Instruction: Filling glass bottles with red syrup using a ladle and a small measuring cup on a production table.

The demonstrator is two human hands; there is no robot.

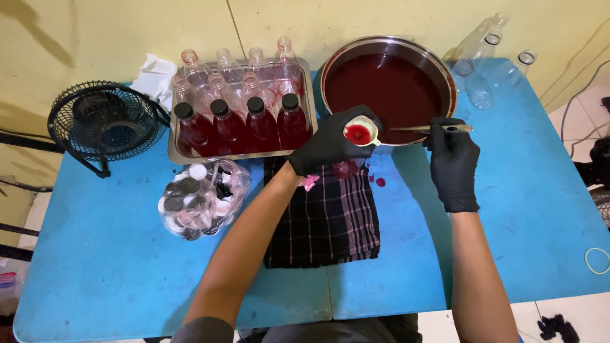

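**Funnel steady, ladle level**

Head view: your left hand (327,145), in a black glove at frame centre, has its fingers wrapped around a small funnel (361,133) holding red liquid, over the bottle (345,169) that stands on the checked cloth (321,216). Your right hand (452,164), right of centre, is closed on the handle of a ladle (424,128) that reaches into the big pan (387,46) of red liquid. Red drops already spot the tabletop (114,254) beside the cloth, so keep the funnel upright and pour slowly. The tray (173,149) of capped full bottles sits upper left.
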